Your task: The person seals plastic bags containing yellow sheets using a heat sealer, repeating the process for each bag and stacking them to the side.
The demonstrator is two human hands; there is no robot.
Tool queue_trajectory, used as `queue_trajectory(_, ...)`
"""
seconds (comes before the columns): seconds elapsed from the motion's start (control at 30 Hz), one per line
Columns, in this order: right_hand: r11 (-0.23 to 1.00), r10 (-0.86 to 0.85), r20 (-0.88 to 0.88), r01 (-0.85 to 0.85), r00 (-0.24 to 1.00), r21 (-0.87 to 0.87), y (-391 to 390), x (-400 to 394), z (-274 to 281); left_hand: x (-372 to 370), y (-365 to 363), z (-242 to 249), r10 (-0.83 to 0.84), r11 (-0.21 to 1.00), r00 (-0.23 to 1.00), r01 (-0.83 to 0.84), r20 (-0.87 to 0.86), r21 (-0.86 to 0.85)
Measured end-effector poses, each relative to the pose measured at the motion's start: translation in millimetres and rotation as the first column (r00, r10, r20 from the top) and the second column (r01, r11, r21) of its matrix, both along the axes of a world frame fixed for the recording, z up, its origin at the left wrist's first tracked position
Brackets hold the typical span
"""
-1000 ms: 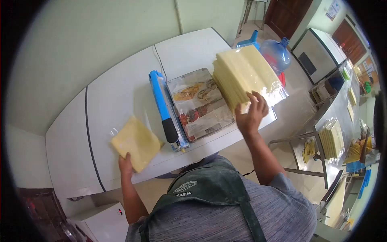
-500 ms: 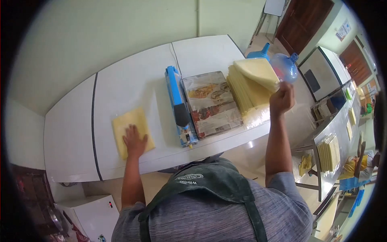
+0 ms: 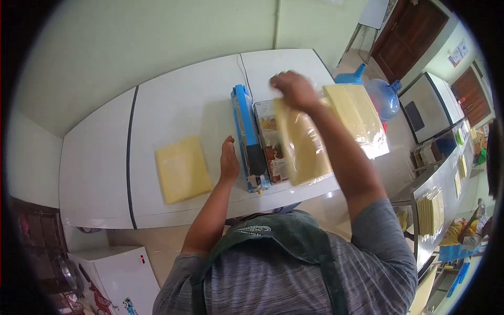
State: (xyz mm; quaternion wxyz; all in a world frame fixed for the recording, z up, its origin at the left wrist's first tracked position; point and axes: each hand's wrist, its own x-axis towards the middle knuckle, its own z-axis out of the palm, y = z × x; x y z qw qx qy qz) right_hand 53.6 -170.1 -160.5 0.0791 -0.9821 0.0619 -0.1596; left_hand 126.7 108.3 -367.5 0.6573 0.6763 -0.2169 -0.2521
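My right hand (image 3: 297,92) is closed on the top edge of a yellow packet in clear plastic (image 3: 303,147), which hangs over a flat tin with printed pictures (image 3: 274,152). Fingers stretched out and holding nothing, my left hand (image 3: 229,161) is just left of a blue impulse sealer (image 3: 242,123). Further left, another yellow packet (image 3: 184,170) lies flat on the white table (image 3: 173,115). To the right of the tin is a stack of similar yellow packets (image 3: 356,118), partly behind my right arm.
A clear blue water bottle (image 3: 386,100) and a blue can with a spout (image 3: 350,77) stand beyond the table's right end. On the right, a metal table (image 3: 420,191) bears more yellow packets (image 3: 430,212). Another person (image 3: 467,231) is at the far right.
My right hand has lifted a yellow packet off the stack and carried it left over the tin. My left hand has left the packet on the table and moved right, towards the sealer.
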Motion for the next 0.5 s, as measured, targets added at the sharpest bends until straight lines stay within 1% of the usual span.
queue_trajectory(0.03,0.996,-0.053,0.149,0.063,0.987,-0.066,14.1,3.6,-44.1,0.4,-1.3,-1.8,0.017,1.0,0.999,-0.017,0.03,0.006)
queue_trajectory(0.07,0.987,-0.162,0.139,0.158,0.977,0.041,29.6,-6.7,-64.6,4.2,-3.2,-2.2,0.033,0.999,0.997,-0.034,0.064,0.011)
queue_trajectory(0.1,0.933,-0.358,0.136,0.36,0.924,0.011,41.5,-18.1,-91.0,8.4,-3.4,-2.2,0.048,0.999,0.994,-0.05,0.097,0.017)
queue_trajectory(0.13,0.809,-0.582,-0.027,0.582,0.813,0.087,54.7,-29.8,-107.4,13.2,0.0,0.7,0.048,0.999,0.994,-0.05,0.1,0.019)
queue_trajectory(0.17,0.656,-0.675,-0.263,0.724,0.69,0.216,69.9,-42.0,-105.6,17.4,6.6,6.4,0.012,1.0,0.999,-0.012,-0.035,-0.007)
queue_trajectory(0.2,0.624,-0.703,-0.339,0.771,0.625,0.127,78.4,-47.8,-114.1,20.7,10.2,11.8,-0.03,0.999,0.985,0.024,-0.168,-0.034)
queue_trajectory(0.23,0.586,-0.73,-0.412,0.81,0.546,0.037,83.0,-50.2,-121.5,23.8,8.4,16.5,-0.031,0.999,0.986,0.027,-0.166,-0.025)
queue_trajectory(0.27,0.579,-0.728,-0.42,0.814,0.542,0.047,81.2,-48.6,-127.6,27.7,5.4,21.2,-0.017,1.0,0.993,0.02,-0.12,0.024)
queue_trajectory(0.3,0.637,-0.683,-0.393,0.765,0.616,0.092,79.7,-46.0,-127.8,30.8,1.9,25.0,-0.005,0.997,0.997,0.01,-0.073,0.073)
queue_trajectory(0.33,0.688,-0.634,-0.365,0.713,0.682,0.138,79.8,-45.1,-130.3,34.0,-0.7,27.5,-0.013,0.995,0.997,0.02,-0.072,0.093)
queue_trajectory(0.37,0.675,-0.637,-0.373,0.722,0.675,0.153,76.1,-43.7,-133.7,39.4,-7.1,31.2,-0.047,0.995,0.985,0.06,-0.165,0.074)
queue_trajectory(0.4,0.83,-0.48,-0.335,0.543,0.811,0.125,67.5,-40.0,-135.8,44.4,-15.1,36.3,-0.08,0.995,0.964,0.094,-0.252,0.045)
queue_trajectory(0.43,0.94,-0.292,-0.302,0.331,0.907,0.085,61.1,-37.1,-133.1,46.2,-21.8,46.4,-0.085,0.993,0.965,0.101,-0.247,0.053)
queue_trajectory(0.47,0.976,-0.162,-0.333,0.201,0.929,0.086,54.6,-36.6,-129.7,47.0,-28.3,56.4,-0.076,0.975,0.969,0.122,-0.234,0.188)
queue_trajectory(0.5,0.975,-0.163,-0.33,0.202,0.93,0.088,56.4,-42.1,-126.0,45.3,-32.8,65.6,-0.066,0.938,0.973,0.136,-0.22,0.318)
